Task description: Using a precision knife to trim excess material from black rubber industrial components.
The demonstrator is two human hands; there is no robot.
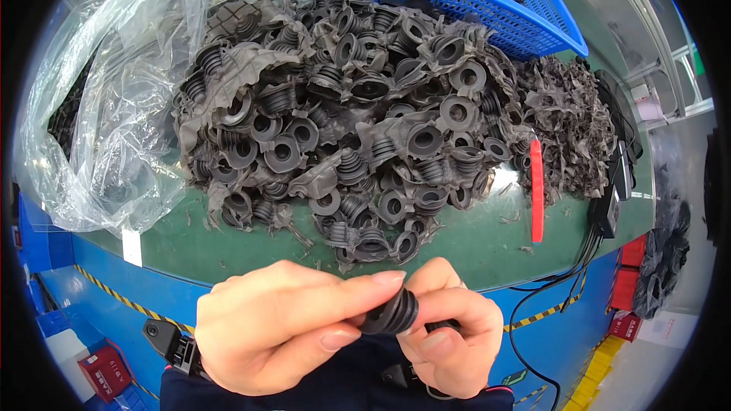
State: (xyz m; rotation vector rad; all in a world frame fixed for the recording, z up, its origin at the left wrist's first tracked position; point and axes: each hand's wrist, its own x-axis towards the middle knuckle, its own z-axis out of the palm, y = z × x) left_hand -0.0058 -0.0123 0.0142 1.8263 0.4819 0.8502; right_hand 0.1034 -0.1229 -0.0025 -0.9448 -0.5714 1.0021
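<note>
At the lower centre of the frame, the thumb and index finger of the left hand (266, 327) are pressed close on a small black ribbed rubber sleeve (397, 312). The right hand (457, 327) is curled, its fingertips pinching the sleeve's right side; a dark bit shows between its bent fingers, too hidden to identify. The sleeve is held just off the near edge of a green tabletop (487, 251). Beyond it, a large heap of grey-black ribbed rubber parts with ragged flashing (365, 129) fills the centre. To its right lie a red-handled slim tool (537, 190) and a mound of torn dark rubber scraps (567, 122). A clear plastic bag (114, 122) spreads at upper left; a blue perforated plastic basket (457, 7) stands at upper right.
</note>
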